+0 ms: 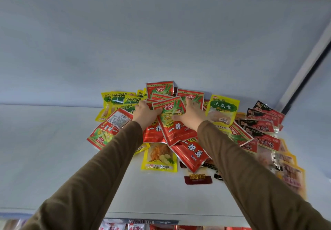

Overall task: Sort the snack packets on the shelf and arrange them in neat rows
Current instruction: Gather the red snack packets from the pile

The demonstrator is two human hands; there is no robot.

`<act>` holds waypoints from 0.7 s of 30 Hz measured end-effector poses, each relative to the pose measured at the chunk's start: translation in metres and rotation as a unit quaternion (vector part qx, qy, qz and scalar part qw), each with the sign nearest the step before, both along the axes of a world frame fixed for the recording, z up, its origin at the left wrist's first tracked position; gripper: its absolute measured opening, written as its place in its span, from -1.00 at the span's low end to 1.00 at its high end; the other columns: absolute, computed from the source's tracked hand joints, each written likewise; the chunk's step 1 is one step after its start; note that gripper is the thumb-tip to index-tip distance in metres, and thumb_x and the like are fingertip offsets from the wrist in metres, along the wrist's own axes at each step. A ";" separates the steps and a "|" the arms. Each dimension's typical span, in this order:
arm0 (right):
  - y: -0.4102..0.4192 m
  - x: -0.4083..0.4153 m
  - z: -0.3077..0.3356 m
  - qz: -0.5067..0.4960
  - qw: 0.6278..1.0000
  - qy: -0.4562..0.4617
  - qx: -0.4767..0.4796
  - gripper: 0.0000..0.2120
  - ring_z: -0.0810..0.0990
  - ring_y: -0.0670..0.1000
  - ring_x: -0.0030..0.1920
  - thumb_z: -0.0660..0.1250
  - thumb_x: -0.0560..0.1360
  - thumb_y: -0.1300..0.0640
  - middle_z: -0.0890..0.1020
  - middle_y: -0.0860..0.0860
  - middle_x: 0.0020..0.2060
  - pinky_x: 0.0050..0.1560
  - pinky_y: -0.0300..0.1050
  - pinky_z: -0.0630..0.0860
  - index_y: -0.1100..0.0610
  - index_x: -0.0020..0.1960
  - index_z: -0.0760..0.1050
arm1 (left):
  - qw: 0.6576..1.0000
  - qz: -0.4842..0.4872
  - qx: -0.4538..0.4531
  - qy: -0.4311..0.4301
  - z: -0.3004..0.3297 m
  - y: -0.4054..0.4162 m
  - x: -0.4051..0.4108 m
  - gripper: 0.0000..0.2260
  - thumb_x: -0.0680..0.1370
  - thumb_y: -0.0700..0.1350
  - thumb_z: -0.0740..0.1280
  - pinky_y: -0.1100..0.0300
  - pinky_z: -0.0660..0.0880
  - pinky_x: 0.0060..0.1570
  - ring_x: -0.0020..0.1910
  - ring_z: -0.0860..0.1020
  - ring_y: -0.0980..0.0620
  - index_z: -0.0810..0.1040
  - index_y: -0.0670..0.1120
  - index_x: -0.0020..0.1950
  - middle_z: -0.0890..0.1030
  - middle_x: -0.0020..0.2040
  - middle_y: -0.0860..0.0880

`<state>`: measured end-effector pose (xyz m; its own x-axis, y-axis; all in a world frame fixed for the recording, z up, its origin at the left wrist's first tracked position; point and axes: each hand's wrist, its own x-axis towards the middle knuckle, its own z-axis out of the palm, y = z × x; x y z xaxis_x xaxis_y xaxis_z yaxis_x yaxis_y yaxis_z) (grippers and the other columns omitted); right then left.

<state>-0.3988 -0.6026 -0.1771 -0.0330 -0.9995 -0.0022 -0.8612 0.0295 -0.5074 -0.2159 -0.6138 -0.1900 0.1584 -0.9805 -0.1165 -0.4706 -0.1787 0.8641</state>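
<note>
**Gathering the red packets at mid-frame**

Your left hand and right hand both reach onto the white shelf and bracket a fanned stack of red packets at the centre of the frame. The left hand's fingers curl over the stack's left edge; the right hand lies spread on top, thumb pressed to the front packet (whether its fingers hook the far edge cannot be told). Holding from both sides presumably lets you square loose packets into one bundle. Yellow packets overlap left of centre and look partly grouped; one more yellow packet lies just right of your right hand. Black-and-red packets overlap in a rough run at the right. A stray red packet lies reversed at the left, and a clear-windowed yellow packet sits below the stack. Sorting appears well short of finished.
</note>
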 end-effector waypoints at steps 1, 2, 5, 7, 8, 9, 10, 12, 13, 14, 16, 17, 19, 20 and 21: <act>0.000 0.001 -0.001 -0.002 1.000 -0.005 -0.004 0.00 0.34 0.21 0.51 0.46 0.47 -0.21 0.16 0.16 0.60 0.40 0.09 0.39 0.09 0.65 -0.06 | 0.999 -0.001 0.005 0.041 -0.001 0.000 0.000 -0.46 0.57 0.10 0.45 -0.14 0.64 0.12 0.10 0.66 -0.14 0.31 -0.10 0.40 0.59 0.25 -0.12; 0.000 0.003 -0.002 -0.004 1.000 -0.009 -0.011 -0.02 0.37 0.21 0.49 0.46 0.48 -0.19 0.17 0.17 0.59 0.39 0.08 0.41 0.09 0.64 -0.05 | 0.997 0.000 0.009 0.078 -0.002 0.000 0.000 -0.50 0.57 0.06 0.46 -0.09 0.66 0.02 0.02 0.69 -0.10 0.32 -0.09 0.36 0.63 0.19 -0.10; 0.002 0.009 -0.004 0.002 0.999 -0.027 -0.029 -0.05 0.38 0.20 0.48 0.45 0.51 -0.14 0.16 0.17 0.59 0.37 0.04 0.42 0.11 0.64 -0.07 | 0.989 0.026 0.000 0.144 -0.006 0.001 0.002 -0.56 0.55 -0.04 0.50 -0.04 0.68 -0.09 -0.08 0.72 -0.07 0.33 -0.05 0.28 0.66 0.11 -0.07; 0.005 0.013 -0.005 0.007 0.998 -0.049 -0.040 -0.06 0.35 0.19 0.50 0.44 0.53 -0.12 0.14 0.16 0.60 0.39 0.04 0.40 0.11 0.65 -0.09 | 0.983 0.040 -0.014 0.178 -0.007 0.003 0.000 -0.55 0.54 -0.08 0.52 -0.12 0.68 -0.02 -0.07 0.72 -0.10 0.33 -0.03 0.27 0.66 0.09 -0.06; 0.006 0.015 -0.007 0.011 0.997 -0.065 -0.048 -0.07 0.33 0.18 0.51 0.43 0.54 -0.11 0.13 0.15 0.61 0.41 0.04 0.39 0.10 0.65 -0.09 | 0.980 0.041 -0.017 0.196 -0.007 0.005 -0.001 -0.56 0.53 -0.09 0.53 -0.13 0.68 -0.02 -0.08 0.73 -0.10 0.35 -0.03 0.26 0.66 0.08 -0.06; 0.008 0.017 -0.010 0.017 0.994 -0.087 -0.057 -0.08 0.30 0.16 0.53 0.43 0.54 -0.10 0.13 0.13 0.61 0.42 0.02 0.36 0.09 0.65 -0.08 | 0.977 0.034 -0.016 0.211 -0.007 0.006 -0.002 -0.60 0.53 -0.10 0.53 -0.11 0.69 -0.03 -0.10 0.74 -0.10 0.40 -0.04 0.24 0.68 0.07 -0.06; 0.010 0.019 -0.012 0.023 0.991 -0.118 -0.066 -0.09 0.27 0.14 0.54 0.43 0.54 -0.10 0.14 0.11 0.60 0.43 0.01 0.34 0.08 0.65 -0.07 | 0.974 0.023 -0.015 0.224 -0.006 0.008 -0.002 -0.66 0.54 -0.11 0.52 -0.09 0.69 -0.04 -0.12 0.74 -0.09 0.46 -0.04 0.22 0.71 0.05 -0.06; 0.013 0.023 -0.017 0.027 0.979 -0.182 -0.088 -0.08 0.22 0.10 0.56 0.45 0.52 -0.10 0.17 0.07 0.59 0.47 0.02 0.28 0.05 0.65 -0.05 | 0.968 -0.003 -0.022 0.249 -0.005 0.012 -0.002 -0.75 0.57 -0.13 0.48 -0.07 0.69 -0.06 -0.13 0.75 -0.06 0.55 -0.03 0.21 0.74 0.04 -0.05; 0.015 0.024 -0.018 0.022 0.974 -0.202 -0.104 -0.06 0.18 0.10 0.57 0.46 0.51 -0.11 0.17 0.06 0.58 0.50 0.07 0.23 0.03 0.64 -0.06 | 0.963 -0.009 -0.032 0.266 -0.003 0.015 -0.001 -0.77 0.58 -0.15 0.46 -0.06 0.69 -0.07 -0.12 0.75 -0.07 0.56 -0.02 0.21 0.75 0.04 -0.04; 0.016 0.025 -0.019 0.014 0.969 -0.215 -0.122 -0.04 0.13 0.09 0.59 0.47 0.49 -0.14 0.16 0.04 0.59 0.54 0.11 0.18 0.02 0.64 -0.07 | 0.956 -0.013 -0.043 0.290 -0.002 0.018 0.000 -0.78 0.60 -0.16 0.44 -0.05 0.69 -0.09 -0.10 0.75 -0.08 0.56 -0.02 0.23 0.75 0.03 -0.03; 0.020 0.026 -0.018 0.007 0.953 -0.271 -0.136 -0.02 0.13 0.04 0.58 0.47 0.45 -0.22 0.16 -0.01 0.60 0.54 0.12 0.16 -0.05 0.64 -0.06 | 0.933 -0.025 -0.064 0.355 0.006 0.024 0.006 -0.77 0.61 -0.18 0.42 0.02 0.68 -0.17 -0.05 0.75 -0.12 0.55 -0.04 0.25 0.75 0.04 -0.03; 0.023 0.026 -0.016 0.016 0.935 -0.335 -0.118 -0.06 0.25 0.00 0.54 0.46 0.44 -0.25 0.24 -0.03 0.57 0.50 0.09 0.26 -0.09 0.62 0.00 | 0.917 -0.036 -0.074 0.389 0.011 0.028 0.008 -0.76 0.61 -0.19 0.42 0.04 0.68 -0.18 -0.03 0.74 -0.14 0.55 -0.07 0.26 0.75 0.05 -0.05; 0.026 0.025 -0.008 0.053 0.881 -0.469 -0.036 -0.28 0.59 -0.05 0.29 0.46 0.43 -0.29 0.55 -0.07 0.38 0.26 0.03 0.55 -0.13 0.50 0.28 | 0.889 -0.047 -0.090 0.446 0.021 0.033 0.013 -0.76 0.60 -0.22 0.42 0.01 0.67 -0.15 0.01 0.73 -0.19 0.54 -0.11 0.26 0.74 0.09 -0.12; 0.027 0.025 -0.003 0.072 0.862 -0.501 0.007 -0.41 0.68 -0.05 0.15 0.45 0.44 -0.28 0.66 -0.09 0.23 0.13 -0.01 0.61 -0.14 0.40 0.41 | 0.880 -0.043 -0.094 0.464 0.025 0.035 0.015 -0.75 0.60 -0.22 0.42 -0.02 0.68 -0.13 0.02 0.73 -0.21 0.54 -0.13 0.27 0.73 0.10 -0.15; 0.027 0.026 0.000 0.088 0.854 -0.511 0.031 -0.53 0.71 -0.03 0.09 0.45 0.46 -0.26 0.71 -0.08 0.12 0.09 -0.02 0.62 -0.15 0.31 0.50 | 0.872 -0.035 -0.093 0.478 0.029 0.037 0.017 -0.75 0.60 -0.22 0.42 -0.04 0.68 -0.11 0.03 0.73 -0.22 0.54 -0.13 0.27 0.73 0.11 -0.17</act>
<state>-0.3724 -0.5751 -0.1767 0.1693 -0.9856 0.0066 0.0373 -0.0002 -0.9993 -0.1990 -0.5771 -0.1614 0.0157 -0.9999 -0.0008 0.4781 0.0068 0.8783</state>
